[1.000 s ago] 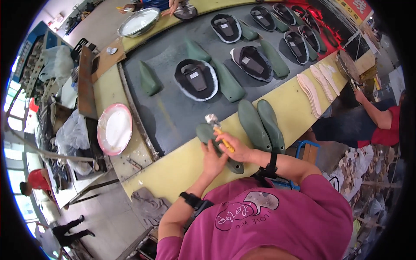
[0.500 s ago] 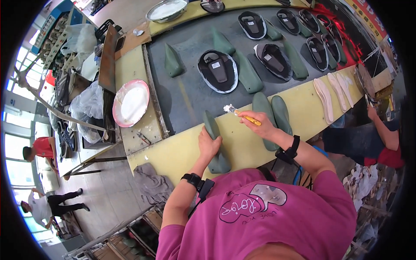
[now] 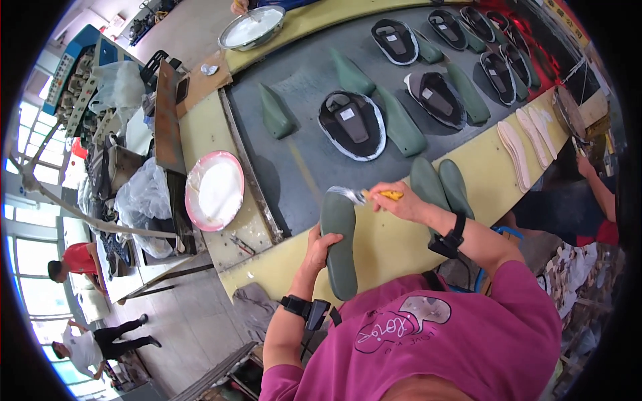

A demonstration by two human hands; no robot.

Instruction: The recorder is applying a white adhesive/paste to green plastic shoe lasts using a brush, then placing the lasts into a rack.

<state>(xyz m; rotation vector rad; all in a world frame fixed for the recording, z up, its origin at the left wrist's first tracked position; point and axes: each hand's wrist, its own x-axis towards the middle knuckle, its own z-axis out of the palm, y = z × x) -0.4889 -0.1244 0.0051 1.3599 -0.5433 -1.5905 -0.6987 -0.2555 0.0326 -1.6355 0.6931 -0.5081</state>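
While the left hand (image 3: 318, 248) holds the green last (image 3: 342, 259) over the yellow bench (image 3: 382, 250), its thumb lies across the broad face, the other fingers mostly hidden at the left edge. The right hand (image 3: 397, 202) grasps the brush (image 3: 363, 196), whose bristles appear to touch the last's far end.

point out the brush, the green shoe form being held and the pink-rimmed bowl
brush (image 3: 356, 196): head view, on its bristles
green shoe form (image 3: 342, 257): head view, middle of its upward face
pink-rimmed bowl (image 3: 190, 201): head view, left side of its rim
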